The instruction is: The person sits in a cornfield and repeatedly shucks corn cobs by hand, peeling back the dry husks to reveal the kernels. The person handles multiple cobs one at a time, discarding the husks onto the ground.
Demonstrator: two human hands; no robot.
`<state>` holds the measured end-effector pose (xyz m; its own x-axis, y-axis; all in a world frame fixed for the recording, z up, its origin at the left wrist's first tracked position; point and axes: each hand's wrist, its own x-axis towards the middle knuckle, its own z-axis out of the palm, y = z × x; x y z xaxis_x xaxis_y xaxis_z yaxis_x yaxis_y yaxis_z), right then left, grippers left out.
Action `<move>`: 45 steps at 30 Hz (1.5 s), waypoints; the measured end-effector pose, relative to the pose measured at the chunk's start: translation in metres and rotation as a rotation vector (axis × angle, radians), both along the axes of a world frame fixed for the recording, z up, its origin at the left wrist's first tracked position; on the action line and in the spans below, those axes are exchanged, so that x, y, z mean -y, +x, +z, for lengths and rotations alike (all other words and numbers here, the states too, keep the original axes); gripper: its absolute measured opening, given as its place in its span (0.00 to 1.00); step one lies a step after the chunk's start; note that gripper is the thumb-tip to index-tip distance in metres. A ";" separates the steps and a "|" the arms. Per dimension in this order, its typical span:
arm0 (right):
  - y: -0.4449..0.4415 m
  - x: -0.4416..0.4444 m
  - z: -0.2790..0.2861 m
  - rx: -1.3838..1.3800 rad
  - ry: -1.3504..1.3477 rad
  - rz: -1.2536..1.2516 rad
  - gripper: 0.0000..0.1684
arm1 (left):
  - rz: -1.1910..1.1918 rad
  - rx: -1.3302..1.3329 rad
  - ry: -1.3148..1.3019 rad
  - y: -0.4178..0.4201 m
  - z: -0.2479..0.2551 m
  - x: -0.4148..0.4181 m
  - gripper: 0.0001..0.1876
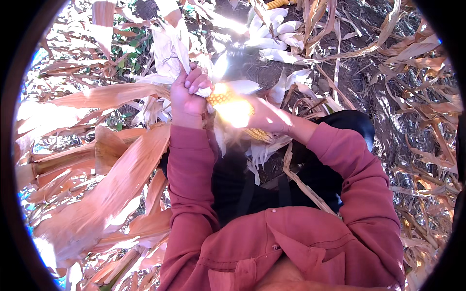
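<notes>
My left hand (189, 92) is closed around pale dry husk leaves (165, 54) at the base end of an ear of yellow corn (220, 97). Around the bared kernels of the same ear curls my right hand (269, 115), with its fingers partly hidden. Strong glare washes out the middle of the ear. Just below the right hand, a second ear of yellow corn (257, 134) shows part of its kernels among loose husk (265, 149). What supports this second ear is hidden.
Several husk-covered ears (273, 43) lie on the soil ahead, near a bare yellow ear (276, 4). Broad dry corn leaves (105, 192) and a thick stalk (62, 160) crowd my left side. Dry leaf litter (429, 138) covers the ground at right. My dark-clothed knee (349, 125) is bent.
</notes>
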<state>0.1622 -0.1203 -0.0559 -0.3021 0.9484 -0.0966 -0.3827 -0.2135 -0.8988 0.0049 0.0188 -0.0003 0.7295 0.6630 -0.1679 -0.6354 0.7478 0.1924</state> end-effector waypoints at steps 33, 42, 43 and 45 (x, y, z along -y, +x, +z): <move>-0.022 0.017 -0.021 0.817 -0.341 0.228 0.25 | 0.245 -0.893 0.413 -0.002 -0.016 0.000 0.19; -0.021 0.026 -0.023 0.323 -0.680 0.109 0.24 | 0.215 -0.783 0.309 -0.010 -0.016 0.003 0.16; -0.017 0.020 -0.020 0.285 -0.703 0.027 0.24 | 0.216 -0.773 0.313 -0.014 -0.016 0.001 0.16; -0.004 0.002 -0.016 0.208 -0.750 -0.140 0.23 | 0.222 -0.755 0.307 -0.019 -0.013 -0.002 0.17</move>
<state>0.1582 -0.1220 -0.0715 -0.0904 0.6360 -0.7664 -0.2909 -0.7528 -0.5905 -0.0143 0.0208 -0.0135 0.3407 0.8738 -0.3471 -0.3806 0.4658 0.7989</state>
